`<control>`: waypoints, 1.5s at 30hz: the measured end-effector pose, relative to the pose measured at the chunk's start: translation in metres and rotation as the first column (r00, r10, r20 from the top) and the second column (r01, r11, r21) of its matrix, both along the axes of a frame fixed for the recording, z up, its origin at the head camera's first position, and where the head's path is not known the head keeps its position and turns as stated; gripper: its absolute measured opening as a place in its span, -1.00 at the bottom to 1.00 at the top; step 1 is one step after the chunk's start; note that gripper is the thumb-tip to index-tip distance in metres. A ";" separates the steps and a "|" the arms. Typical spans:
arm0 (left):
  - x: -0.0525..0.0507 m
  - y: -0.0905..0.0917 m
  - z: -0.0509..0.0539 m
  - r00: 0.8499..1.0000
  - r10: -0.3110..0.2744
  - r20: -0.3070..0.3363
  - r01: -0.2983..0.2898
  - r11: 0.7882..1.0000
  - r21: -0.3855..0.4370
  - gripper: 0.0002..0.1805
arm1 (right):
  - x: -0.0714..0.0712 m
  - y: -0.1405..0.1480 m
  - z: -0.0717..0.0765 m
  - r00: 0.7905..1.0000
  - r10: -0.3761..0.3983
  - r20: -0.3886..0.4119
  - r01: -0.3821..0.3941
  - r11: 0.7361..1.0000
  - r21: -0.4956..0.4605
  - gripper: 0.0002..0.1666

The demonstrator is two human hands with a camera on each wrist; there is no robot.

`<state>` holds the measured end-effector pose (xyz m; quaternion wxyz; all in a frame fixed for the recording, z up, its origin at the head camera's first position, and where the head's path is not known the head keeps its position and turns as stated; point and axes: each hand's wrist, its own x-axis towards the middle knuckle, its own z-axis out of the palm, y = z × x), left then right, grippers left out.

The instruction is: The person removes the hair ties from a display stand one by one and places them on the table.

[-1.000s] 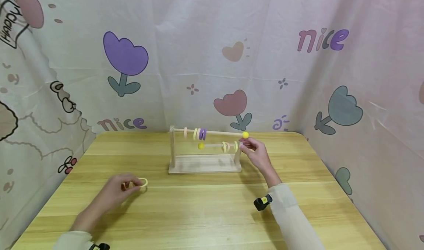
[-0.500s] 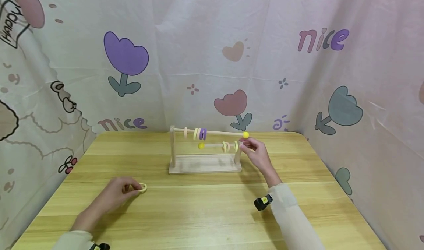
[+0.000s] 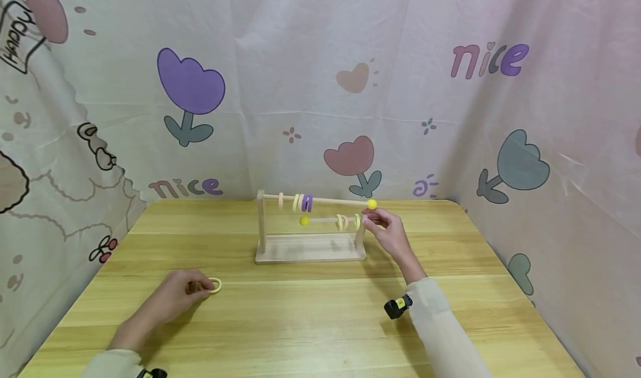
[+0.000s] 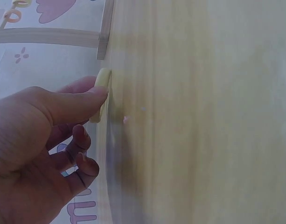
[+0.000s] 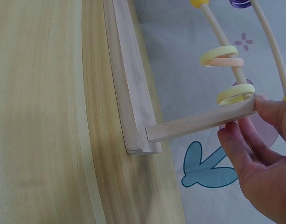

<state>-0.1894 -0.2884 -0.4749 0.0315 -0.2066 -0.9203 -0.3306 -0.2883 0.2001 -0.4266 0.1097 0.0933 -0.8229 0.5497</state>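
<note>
My left hand (image 3: pixel 180 290) pinches a pale yellow ring (image 4: pixel 102 88) between thumb and fingers, low over the table at the left. In the head view the ring lies nearly flat. A wooden stand (image 3: pixel 310 249) has two posts, each with a rod ending in a yellow ball. My right hand (image 3: pixel 392 234) grips the top of the short right post (image 5: pixel 203 122) with thumb and fingers. Yellow and peach rings (image 5: pixel 222 57) hang on the lower rod. On the upper rod (image 3: pixel 335 201) hang peach, yellow and purple rings (image 3: pixel 306 202).
The stand sits toward the back of the wooden table (image 3: pixel 300 322). A printed curtain (image 3: pixel 280 88) hangs behind the table and along both sides. Black wrist cameras (image 3: pixel 398 307) are strapped over the light sleeves (image 3: pixel 443 322).
My left hand has lowered slightly, and the ring has tipped from tilted to nearly flat. My right hand and the stand stay in place.
</note>
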 end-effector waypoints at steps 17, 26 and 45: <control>0.002 -0.001 0.000 1.000 0.016 -0.018 -0.016 0.999 -0.028 -0.81 | 0.002 -0.002 0.003 1.000 -0.010 -0.016 0.010 1.000 0.015 -0.68; 0.005 0.001 0.010 0.995 0.089 0.048 -0.088 0.996 -0.015 -0.84 | 0.024 -0.011 0.034 1.000 0.007 0.020 -0.007 1.000 0.031 -0.67; -0.012 0.036 0.023 0.972 0.036 -0.231 -0.011 0.994 0.109 -0.83 | 0.026 -0.009 0.033 1.000 0.012 0.014 -0.012 1.000 0.009 -0.69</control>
